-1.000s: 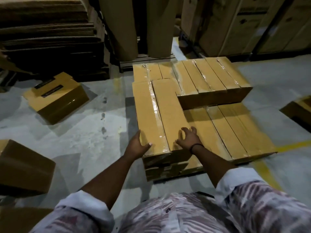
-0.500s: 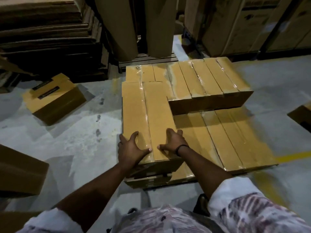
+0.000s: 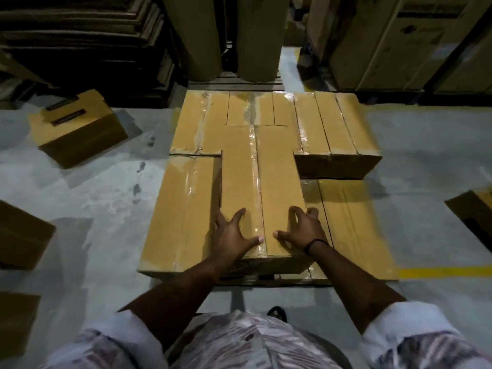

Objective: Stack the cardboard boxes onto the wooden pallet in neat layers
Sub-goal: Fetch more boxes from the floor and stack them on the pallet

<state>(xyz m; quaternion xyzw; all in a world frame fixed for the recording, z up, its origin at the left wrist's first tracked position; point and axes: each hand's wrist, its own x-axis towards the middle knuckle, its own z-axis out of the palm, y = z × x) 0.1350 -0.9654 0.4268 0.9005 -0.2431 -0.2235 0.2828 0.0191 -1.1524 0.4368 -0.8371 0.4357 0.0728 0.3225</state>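
A long taped cardboard box point(image 3: 259, 177) lies lengthwise in the middle of the stack of cardboard boxes point(image 3: 338, 123), and its far end overlaps the back row. My left hand point(image 3: 231, 235) presses flat on the near end of the box, fingers spread, by its left edge. My right hand point(image 3: 300, 230) is on the same end, thumb stretched across the top and fingers bent over the right edge. A lower box point(image 3: 183, 209) shows to its left and another point(image 3: 351, 222) to its right. The boxes hide the wooden pallet almost completely.
Loose boxes lie on the concrete floor: one at the back left point(image 3: 77, 126), two at the left edge point(image 3: 21, 235), one at the right edge point(image 3: 474, 211). Flattened cardboard stacks point(image 3: 80, 35), upright rolls point(image 3: 255, 35) and big cartons point(image 3: 399, 41) stand behind. A yellow floor line point(image 3: 442, 272) runs to the right.
The box under my hands now sits further right on the stack, and another box top shows to its left. My view has moved to face the stack square on. My right fingers have bent.
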